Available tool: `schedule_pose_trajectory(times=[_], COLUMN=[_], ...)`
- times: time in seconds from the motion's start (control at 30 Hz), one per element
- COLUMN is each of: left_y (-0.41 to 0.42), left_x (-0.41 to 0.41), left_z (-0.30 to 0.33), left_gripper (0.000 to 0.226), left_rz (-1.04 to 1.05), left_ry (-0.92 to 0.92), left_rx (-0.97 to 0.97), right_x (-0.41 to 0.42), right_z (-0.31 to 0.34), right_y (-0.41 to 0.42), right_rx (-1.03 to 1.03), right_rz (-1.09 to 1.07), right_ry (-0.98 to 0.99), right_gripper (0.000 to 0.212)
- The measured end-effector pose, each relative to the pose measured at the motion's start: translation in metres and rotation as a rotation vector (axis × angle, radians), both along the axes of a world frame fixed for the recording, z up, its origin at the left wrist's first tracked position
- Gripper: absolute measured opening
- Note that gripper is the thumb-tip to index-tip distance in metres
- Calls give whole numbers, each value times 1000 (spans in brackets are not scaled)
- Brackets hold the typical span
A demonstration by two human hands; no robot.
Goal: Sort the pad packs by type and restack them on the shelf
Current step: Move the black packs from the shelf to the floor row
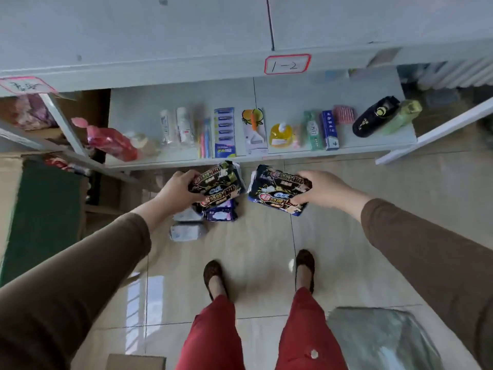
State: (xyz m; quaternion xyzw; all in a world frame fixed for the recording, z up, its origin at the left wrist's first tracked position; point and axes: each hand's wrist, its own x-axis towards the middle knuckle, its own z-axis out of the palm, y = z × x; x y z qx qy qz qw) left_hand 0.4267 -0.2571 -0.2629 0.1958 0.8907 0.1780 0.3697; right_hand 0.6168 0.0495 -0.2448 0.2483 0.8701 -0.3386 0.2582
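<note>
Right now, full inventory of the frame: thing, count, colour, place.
black pad packs: stack, count unclear, black, in left hand
navy pad packs: stack, count unclear, dark blue, in right hand
purple pad pack: 1, purple, floor
white pad packs: 2, white, floor
shelf: 1, pale grey, ahead, holds toiletries
label: 1, red-edged, reads 1-2, shelf edge
cardboard box: 1, brown, left
left hand: grips black packs
right hand: grips navy packs
shoes: 2, dark, floor

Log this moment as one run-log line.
left hand: holds black pad packs | right hand: holds navy pad packs | shelf: no pads yet
</note>
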Motion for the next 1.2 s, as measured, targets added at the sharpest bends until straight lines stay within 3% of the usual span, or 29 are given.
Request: schedule_pose_trajectory(times=[0.2, 0.4, 0.7, 0.97, 1.2], left_y=[-9, 36, 114, 163, 171], left_x=[-4, 1, -24, -69, -95], left_z=[-132, -263, -442, -537, -586], left_gripper=[50, 32, 35, 30, 55], left_rz=[-112, -200, -384, -451, -531], left_ry=[3, 116, 256, 425, 457], left_rx=[-63, -49, 89, 67, -23], right_x=[20, 28, 12, -19, -60], right_z=[-130, -261, -442, -544, -592], right_y=[-48, -52, -37, -17, -12], right_rx=[29, 47, 105, 94, 91], right_rz=[-107, -90, -48, -98, -118], right_ry=[-2, -15, 73, 163, 209], right_gripper=[61, 50, 48, 46, 46])
